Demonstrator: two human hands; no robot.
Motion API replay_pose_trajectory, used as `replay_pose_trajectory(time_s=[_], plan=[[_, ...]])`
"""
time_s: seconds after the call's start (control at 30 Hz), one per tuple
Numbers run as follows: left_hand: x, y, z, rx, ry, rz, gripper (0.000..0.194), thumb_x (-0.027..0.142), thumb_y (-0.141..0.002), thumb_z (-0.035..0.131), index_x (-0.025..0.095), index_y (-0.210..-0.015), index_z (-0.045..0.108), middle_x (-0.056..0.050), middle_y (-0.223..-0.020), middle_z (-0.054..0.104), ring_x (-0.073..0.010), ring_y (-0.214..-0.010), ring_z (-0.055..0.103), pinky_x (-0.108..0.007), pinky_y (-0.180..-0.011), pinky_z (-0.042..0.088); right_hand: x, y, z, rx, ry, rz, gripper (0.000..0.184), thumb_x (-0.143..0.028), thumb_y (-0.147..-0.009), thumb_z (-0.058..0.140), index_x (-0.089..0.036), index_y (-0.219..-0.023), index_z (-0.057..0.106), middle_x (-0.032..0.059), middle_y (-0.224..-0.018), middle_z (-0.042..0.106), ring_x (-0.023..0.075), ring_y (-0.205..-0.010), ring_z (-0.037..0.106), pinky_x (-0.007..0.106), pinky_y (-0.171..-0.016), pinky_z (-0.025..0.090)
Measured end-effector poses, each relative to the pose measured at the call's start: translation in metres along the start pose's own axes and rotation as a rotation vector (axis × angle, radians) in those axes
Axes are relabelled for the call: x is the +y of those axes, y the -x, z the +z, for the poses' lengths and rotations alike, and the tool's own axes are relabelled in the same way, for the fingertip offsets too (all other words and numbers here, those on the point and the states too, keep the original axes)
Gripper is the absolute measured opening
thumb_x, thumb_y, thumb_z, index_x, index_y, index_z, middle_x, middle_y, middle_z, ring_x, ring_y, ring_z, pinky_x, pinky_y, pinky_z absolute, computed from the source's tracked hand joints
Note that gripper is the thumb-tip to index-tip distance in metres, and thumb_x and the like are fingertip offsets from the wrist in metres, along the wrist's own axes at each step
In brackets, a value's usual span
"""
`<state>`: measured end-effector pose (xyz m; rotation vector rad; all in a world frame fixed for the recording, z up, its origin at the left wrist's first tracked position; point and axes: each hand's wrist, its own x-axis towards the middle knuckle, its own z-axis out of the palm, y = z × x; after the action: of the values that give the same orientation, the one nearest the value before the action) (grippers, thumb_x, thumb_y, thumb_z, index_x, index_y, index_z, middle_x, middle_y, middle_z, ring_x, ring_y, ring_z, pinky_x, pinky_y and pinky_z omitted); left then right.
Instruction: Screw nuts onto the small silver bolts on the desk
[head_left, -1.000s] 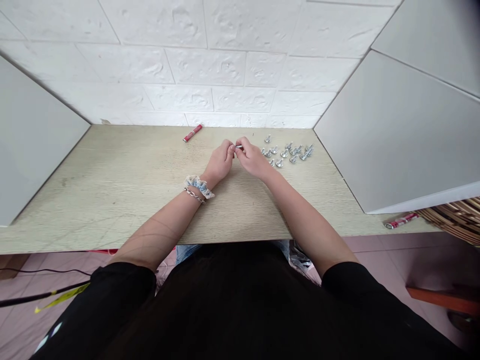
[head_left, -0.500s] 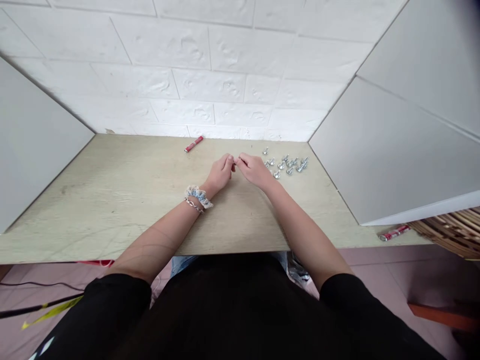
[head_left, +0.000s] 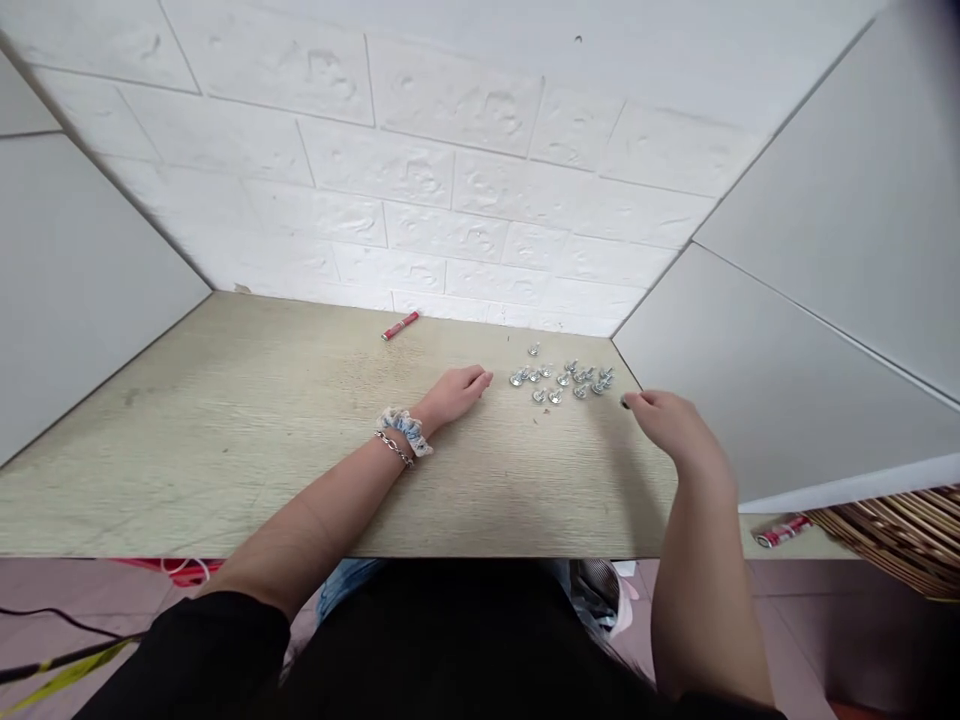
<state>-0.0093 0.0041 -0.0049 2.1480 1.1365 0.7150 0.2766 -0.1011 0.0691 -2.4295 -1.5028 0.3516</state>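
Note:
Several small silver wing bolts (head_left: pixel 562 382) lie in a loose cluster on the pale wood-grain table top (head_left: pixel 187 470), towards the back right. My left hand (head_left: pixel 454 395) rests on the table just left of the cluster, fingers closed and holding nothing I can see. To the right of the cluster, my right hand (head_left: pixel 667 420) is raised slightly. A tiny dark-tipped metal part (head_left: pixel 625 401) shows at its fingertips, pinched between them. A scrunchie and a chain bracelet (head_left: pixel 401 435) circle my left wrist.
A red-and-white tube (head_left: pixel 400 325) lies at the table's back edge, below a white brick-pattern wall (head_left: pixel 450 190). Grey side panels (head_left: pixel 795 380) flank the table. Low at right, a similar tube (head_left: pixel 782 531) lies beside a wicker basket (head_left: pixel 892 530).
My hands have parted. The right hand has moved right, past the bolts, carrying the small part, and the left has stayed near the middle. The view has tilted upward.

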Motion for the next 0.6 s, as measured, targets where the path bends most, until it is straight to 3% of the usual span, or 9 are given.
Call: replay_pose_trajectory(time_s=[0.17,0.37,0.53,0.6], plan=[[0.001,0.003,-0.001,-0.002,0.034,-0.01,0.04,0.043,-0.095,0.028,0.021,-0.078,0.056,-0.001,-0.069,0.061,-0.0179,-0.069,0.058,-0.03,-0.068,0.044,0.008,-0.012,0.026,-0.082,0.116,0.082,0.034,-0.045,-0.083,0.037,-0.024,-0.072,0.062,0.0135,-0.095,0.069,0.0282,-0.091,0.063,0.037,-0.069,0.044],[0.004,0.007,-0.004,-0.029,0.07,-0.06,0.048,0.047,-0.096,0.021,0.018,-0.083,0.058,-0.002,-0.071,0.06,-0.0162,-0.069,0.057,-0.029,-0.07,0.045,0.006,-0.037,0.036,-0.203,0.279,0.116,0.044,-0.042,-0.087,0.033,-0.02,-0.098,0.069,0.0163,-0.118,0.065,0.0324,-0.109,0.06,0.042,-0.081,0.048],[0.007,0.009,-0.006,-0.041,0.052,-0.059,0.048,0.047,-0.095,0.022,0.018,-0.083,0.058,-0.003,-0.073,0.06,-0.0166,-0.07,0.057,-0.03,-0.07,0.045,-0.009,-0.045,0.013,-0.304,0.398,0.156,0.055,-0.049,-0.091,0.031,-0.012,-0.111,0.066,0.0212,-0.127,0.059,0.036,-0.116,0.057,0.045,-0.09,0.046],[0.007,0.009,-0.006,-0.062,0.041,-0.057,0.047,0.045,-0.095,0.022,0.018,-0.085,0.059,-0.003,-0.075,0.061,-0.0165,-0.07,0.057,-0.03,-0.07,0.045,-0.015,-0.047,-0.008,-0.241,0.41,0.169,0.063,-0.059,-0.091,0.029,-0.012,-0.107,0.067,0.0238,-0.121,0.062,0.038,-0.109,0.059,0.048,-0.085,0.047]])
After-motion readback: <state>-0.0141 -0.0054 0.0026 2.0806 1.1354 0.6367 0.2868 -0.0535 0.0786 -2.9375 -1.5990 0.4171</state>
